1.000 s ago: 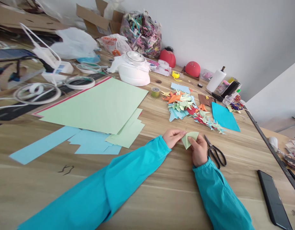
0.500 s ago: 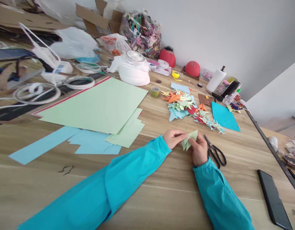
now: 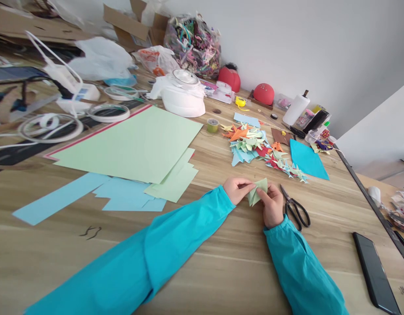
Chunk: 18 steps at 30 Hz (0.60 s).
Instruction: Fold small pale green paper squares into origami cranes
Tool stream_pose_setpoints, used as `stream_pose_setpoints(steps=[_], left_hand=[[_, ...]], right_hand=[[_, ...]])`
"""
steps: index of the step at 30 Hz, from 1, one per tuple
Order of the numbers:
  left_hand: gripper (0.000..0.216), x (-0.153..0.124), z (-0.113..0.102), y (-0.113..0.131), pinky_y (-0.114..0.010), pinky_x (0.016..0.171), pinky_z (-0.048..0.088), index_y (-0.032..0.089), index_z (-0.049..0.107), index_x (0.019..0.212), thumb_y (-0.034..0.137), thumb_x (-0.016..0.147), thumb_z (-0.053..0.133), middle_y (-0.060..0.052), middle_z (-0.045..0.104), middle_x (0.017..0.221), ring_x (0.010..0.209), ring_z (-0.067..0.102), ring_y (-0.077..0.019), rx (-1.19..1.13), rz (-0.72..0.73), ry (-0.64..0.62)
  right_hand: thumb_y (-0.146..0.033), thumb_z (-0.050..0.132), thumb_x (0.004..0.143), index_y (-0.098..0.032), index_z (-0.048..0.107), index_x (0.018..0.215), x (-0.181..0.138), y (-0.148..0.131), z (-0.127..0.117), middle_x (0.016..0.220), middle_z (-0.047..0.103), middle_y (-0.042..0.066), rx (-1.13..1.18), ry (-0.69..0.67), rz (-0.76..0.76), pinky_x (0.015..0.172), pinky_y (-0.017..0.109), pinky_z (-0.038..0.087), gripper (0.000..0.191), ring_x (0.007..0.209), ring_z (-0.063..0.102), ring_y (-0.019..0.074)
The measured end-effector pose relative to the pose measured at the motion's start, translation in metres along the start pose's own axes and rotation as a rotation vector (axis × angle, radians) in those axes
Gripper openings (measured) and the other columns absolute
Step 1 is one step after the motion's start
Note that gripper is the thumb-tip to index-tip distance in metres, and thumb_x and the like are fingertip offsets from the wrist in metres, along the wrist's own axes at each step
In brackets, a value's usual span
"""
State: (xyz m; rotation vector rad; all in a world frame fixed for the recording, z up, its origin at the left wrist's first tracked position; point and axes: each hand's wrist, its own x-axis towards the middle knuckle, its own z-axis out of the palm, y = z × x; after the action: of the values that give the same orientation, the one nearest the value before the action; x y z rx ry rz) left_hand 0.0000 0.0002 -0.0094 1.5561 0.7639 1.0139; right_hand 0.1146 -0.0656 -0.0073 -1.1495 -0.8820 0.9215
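Observation:
A small folded piece of light green paper [image 3: 254,197] is held between both hands above the wooden table. My left hand [image 3: 236,190] pinches its left edge with thumb and fingers. My right hand [image 3: 273,205] grips the right side, its thumb lying across the front of the folds. Just right of my right hand lies a pair of black-handled scissors [image 3: 296,208]. Beyond the hands is a pile of folded paper cranes [image 3: 251,142] in orange, green, blue and red. Fingers hide part of the paper's edges.
Large green sheets [image 3: 132,144] lie to the left, with smaller green pieces [image 3: 175,179] and blue paper strips [image 3: 60,197] below. A turquoise cloth-like square [image 3: 308,159] lies right of the cranes. A black phone [image 3: 374,271] rests near the right edge. A thread spool [image 3: 212,125] stands farther back.
The folded green paper has shifted slightly left and tilted between my fingers, its layers looking a little closed up. My right hand has moved slightly left; my left hand stays in place.

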Motion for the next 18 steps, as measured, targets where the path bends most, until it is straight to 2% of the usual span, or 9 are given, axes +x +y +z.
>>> stream_pose_setpoints(steps=[3,10,18], left_hand=[[0.021,-0.0004,0.0002,-0.0005,-0.025,0.057,0.045,0.009,0.067,0.069,0.029,0.067,0.062,-0.006,0.062,0.066,0.061,0.055,-0.0132,-0.010,-0.002,0.007],[0.015,-0.0007,0.0006,-0.0017,-0.024,0.058,0.048,0.011,0.066,0.070,0.024,0.065,0.060,-0.005,0.064,0.070,0.064,0.058,-0.0138,-0.210,-0.036,-0.013],[0.016,-0.0001,0.0014,-0.0024,-0.025,0.058,0.048,0.011,0.067,0.070,0.023,0.062,0.063,-0.006,0.064,0.068,0.064,0.058,-0.0143,-0.184,-0.022,0.001]], right_hand=[[-0.025,0.069,0.065,-0.017,0.059,0.074,0.0000,-0.0008,0.0010,0.063,0.060,-0.001,-0.007,-0.006,-0.003,0.051,0.023,0.042,0.016,0.055,0.053,0.0116],[-0.028,0.069,0.064,-0.017,0.058,0.073,0.0013,0.0001,0.0009,0.063,0.060,-0.001,-0.039,0.025,-0.004,0.049,0.024,0.043,0.018,0.054,0.053,0.0123],[-0.019,0.070,0.061,-0.017,0.059,0.072,0.0011,-0.0017,0.0010,0.060,0.060,-0.002,-0.014,-0.008,-0.019,0.048,0.022,0.043,0.015,0.053,0.053,0.0108]])
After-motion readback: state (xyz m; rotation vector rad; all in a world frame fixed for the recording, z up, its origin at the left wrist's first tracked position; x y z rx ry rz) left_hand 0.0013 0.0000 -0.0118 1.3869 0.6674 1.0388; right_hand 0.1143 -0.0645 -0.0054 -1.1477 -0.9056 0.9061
